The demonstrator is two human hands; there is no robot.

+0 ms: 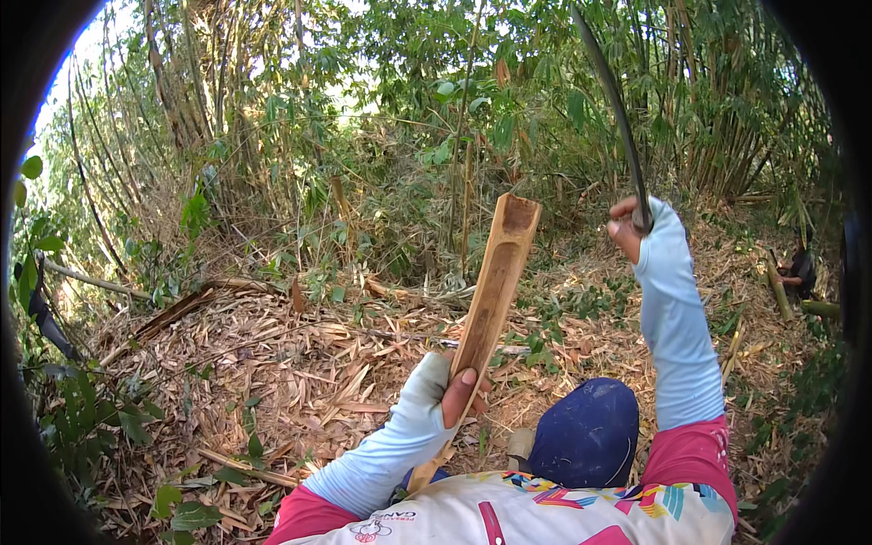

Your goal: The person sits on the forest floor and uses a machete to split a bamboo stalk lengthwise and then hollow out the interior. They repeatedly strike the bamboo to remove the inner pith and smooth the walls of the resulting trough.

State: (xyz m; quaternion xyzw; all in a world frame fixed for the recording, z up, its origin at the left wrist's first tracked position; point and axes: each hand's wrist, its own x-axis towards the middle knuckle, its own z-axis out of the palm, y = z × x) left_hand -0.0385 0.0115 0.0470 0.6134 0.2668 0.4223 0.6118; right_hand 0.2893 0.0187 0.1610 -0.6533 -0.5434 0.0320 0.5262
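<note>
My left hand [461, 396], in a pale blue sleeve, is closed around the lower part of a split length of bamboo [495, 289]. The bamboo stands tilted, its top leaning right, with the hollow inner face and a node near the upper end showing. Its lower end passes down by my body. Off to the right, my right hand [627, 229] is raised and closed on the handle of a machete [619, 104]. The long dark blade points up and slightly left, apart from the bamboo, and its tip reaches the top edge of the view.
My knee in dark blue cloth [589, 434] is bent up between my arms. Dry bamboo leaves [300, 363] cover the ground. Dense bamboo stems [718, 118] rise behind. Cut bamboo pieces [779, 292] lie at the far right, and leafy plants [82, 413] grow at the left.
</note>
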